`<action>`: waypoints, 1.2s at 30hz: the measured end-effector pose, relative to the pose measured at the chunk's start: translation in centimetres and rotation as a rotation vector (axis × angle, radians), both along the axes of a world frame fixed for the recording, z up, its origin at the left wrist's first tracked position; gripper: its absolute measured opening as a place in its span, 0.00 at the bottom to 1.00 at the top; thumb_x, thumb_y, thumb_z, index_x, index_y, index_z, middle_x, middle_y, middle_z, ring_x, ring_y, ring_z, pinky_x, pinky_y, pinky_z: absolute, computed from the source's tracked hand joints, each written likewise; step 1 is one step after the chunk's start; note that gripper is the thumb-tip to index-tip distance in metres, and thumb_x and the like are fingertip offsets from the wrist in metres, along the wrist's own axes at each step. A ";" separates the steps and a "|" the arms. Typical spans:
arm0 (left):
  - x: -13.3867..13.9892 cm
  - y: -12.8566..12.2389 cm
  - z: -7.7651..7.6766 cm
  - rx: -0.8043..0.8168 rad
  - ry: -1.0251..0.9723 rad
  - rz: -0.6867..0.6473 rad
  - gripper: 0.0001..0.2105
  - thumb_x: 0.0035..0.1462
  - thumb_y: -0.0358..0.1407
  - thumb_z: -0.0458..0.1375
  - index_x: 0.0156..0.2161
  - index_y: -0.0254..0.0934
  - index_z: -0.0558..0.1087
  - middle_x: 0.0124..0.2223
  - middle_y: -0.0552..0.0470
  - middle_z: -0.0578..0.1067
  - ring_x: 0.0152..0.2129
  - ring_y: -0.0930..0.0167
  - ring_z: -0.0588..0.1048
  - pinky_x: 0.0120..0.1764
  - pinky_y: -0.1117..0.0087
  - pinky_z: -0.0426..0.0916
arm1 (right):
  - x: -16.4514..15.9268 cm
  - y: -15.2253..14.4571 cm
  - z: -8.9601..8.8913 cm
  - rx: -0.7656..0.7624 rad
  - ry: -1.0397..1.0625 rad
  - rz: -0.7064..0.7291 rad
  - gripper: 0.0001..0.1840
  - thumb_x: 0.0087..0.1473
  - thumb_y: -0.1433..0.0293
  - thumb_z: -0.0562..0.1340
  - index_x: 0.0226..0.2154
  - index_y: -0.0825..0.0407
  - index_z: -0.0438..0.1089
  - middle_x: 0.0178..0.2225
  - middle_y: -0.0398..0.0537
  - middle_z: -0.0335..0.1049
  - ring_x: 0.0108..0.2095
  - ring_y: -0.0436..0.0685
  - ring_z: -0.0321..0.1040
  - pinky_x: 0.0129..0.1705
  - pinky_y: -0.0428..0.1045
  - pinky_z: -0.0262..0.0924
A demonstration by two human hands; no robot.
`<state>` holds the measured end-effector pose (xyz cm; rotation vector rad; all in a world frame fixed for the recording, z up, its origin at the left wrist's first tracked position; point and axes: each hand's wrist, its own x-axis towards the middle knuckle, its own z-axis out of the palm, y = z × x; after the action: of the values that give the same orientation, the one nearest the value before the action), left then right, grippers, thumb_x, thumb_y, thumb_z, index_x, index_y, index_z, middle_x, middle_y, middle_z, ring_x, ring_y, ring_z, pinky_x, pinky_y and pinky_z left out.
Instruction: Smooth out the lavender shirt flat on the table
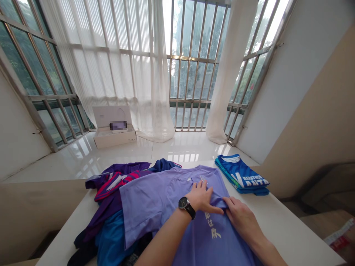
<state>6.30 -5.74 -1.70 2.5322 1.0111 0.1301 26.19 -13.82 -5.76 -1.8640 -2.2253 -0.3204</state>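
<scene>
Through the head camera I have a smooth white table (291, 225) across the lower view, and on it, at six o'clock, a lilac short-sleeved fabric T-shirt (172, 195) lies spread out, collar toward twelve. One sleeve reaches out flat toward nine o'clock; no second sleeve shows along the opposite edge. I judge this shirt to be at an early stage, laid fairly smooth but not yet a compact shape.

At nine o'clock from it, partly under that sleeve, I see a loose heap of purple, pink, blue and dark clothes (111, 207), rumpled and, as I read it, all yet to be dealt with. At two o'clock sits a neat stack of folded blue and teal printed tops (241, 175), which I count as finished. By bulk, more looks left than done.

My left hand (199, 195) is open, palm down, fingers spread on the shirt's upper part. My right hand (241, 214) has its fingers bent at the shirt's three o'clock edge; I can't tell whether they pinch the cloth or only press it. White lettering (213, 229) runs below the left hand, toward six.
</scene>
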 end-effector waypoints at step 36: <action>0.9 -0.6 0.8 -0.126 0.135 0.065 0.29 0.61 0.40 0.46 0.66 0.32 0.56 0.70 0.30 0.47 0.67 0.44 0.44 0.61 0.35 0.42 | 8.7 -9.0 -0.8 -0.203 0.150 -0.361 0.21 0.47 0.76 0.55 0.43 0.44 0.71 0.46 0.49 0.75 0.38 0.60 0.76 0.36 0.50 0.67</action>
<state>7.18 -6.38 -0.91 2.4214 1.1166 -0.0855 34.86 -22.85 -6.58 -2.3136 -1.8779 -0.0083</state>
